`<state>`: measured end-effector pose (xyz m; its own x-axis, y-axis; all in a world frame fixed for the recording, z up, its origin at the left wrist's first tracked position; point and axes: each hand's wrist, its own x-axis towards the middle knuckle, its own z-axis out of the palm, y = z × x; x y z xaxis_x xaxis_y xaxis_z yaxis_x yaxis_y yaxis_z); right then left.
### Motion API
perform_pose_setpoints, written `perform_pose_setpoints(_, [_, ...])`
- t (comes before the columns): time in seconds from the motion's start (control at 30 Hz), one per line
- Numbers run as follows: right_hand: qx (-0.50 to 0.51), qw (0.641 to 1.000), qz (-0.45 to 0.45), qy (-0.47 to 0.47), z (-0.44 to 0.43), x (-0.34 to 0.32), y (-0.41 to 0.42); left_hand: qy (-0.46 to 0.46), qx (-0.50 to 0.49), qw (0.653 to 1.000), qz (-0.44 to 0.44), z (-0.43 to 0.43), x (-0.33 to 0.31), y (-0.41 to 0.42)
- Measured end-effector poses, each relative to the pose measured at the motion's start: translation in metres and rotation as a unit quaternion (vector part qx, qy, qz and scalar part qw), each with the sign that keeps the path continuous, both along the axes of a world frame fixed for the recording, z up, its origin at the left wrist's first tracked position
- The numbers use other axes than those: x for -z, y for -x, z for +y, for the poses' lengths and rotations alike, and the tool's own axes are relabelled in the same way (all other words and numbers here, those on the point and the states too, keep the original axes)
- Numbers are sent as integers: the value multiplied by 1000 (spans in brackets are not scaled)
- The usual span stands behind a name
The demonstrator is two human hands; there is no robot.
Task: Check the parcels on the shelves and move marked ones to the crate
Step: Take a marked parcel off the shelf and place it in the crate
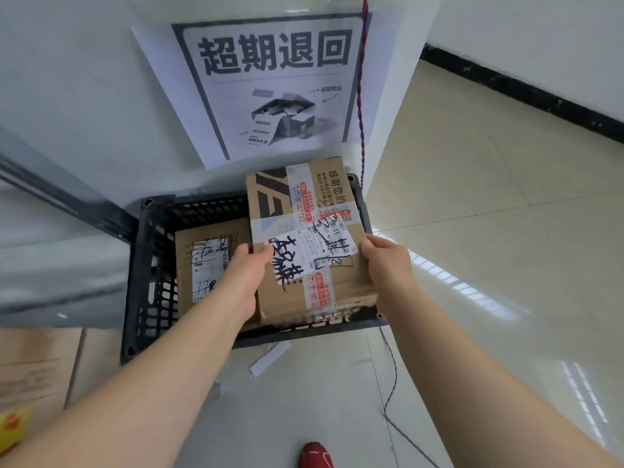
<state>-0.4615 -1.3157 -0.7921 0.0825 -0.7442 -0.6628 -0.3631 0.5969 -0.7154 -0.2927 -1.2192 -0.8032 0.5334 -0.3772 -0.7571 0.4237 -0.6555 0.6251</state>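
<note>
A brown cardboard parcel (341, 275), taped in white and red and bearing a white label scrawled over in black marker, sits at the centre of the frame. It is tilted over the right half of a black slotted plastic crate (148, 265). The left hand (244, 278) clasps its left edge, thumb on top. The right hand (388, 265) clasps its right edge, so each grip is closed on the box. A flatter brown labelled parcel (211, 261) lies inside the crate at the left. Above, a white printed paper sign (270, 82) hangs on the wall, with a red-and-blue twisted cord (360, 96) beside it. A white paper strip (270, 358) lies on the pale tiled floor (472, 231) just below the crate.
</note>
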Motion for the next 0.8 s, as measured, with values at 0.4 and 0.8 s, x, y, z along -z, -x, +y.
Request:
perform_pose_setpoints(0.4, [19, 999, 27, 19, 13, 31, -4, 9, -9, 1000, 0, 1, 22, 8])
perform_pose_setpoints(0.8, [25, 992, 32, 123, 53, -11, 3, -15, 57, 998, -36, 49, -14, 17])
